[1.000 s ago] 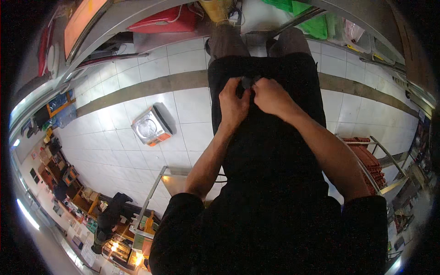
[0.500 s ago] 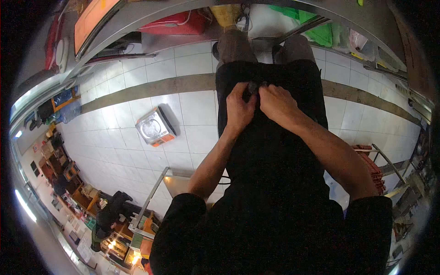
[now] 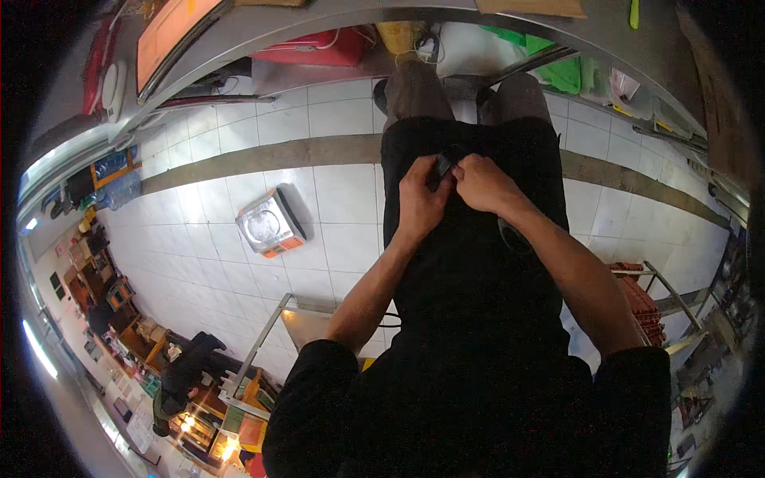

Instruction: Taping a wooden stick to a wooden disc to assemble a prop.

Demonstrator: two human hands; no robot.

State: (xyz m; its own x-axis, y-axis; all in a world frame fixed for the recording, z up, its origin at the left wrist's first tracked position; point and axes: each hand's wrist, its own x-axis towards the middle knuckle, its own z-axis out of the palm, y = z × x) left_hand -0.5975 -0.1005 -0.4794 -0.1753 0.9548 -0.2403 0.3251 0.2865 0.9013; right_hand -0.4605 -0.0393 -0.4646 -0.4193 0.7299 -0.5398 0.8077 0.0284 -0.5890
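Box [image 3: 271,224] on floor [image 3: 347,215], left of left hand [image 3: 421,199] (table [image 3: 430,13] ahead).

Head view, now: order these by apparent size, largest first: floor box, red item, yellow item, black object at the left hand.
1. Floor box and red item: too alike to rank
2. Yellow item
3. Black object

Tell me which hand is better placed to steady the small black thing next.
Probably your left hand: its thumb and forefinger appear to pinch the small black thing, while your right hand is curled close beside it, its fingertips mostly hidden.
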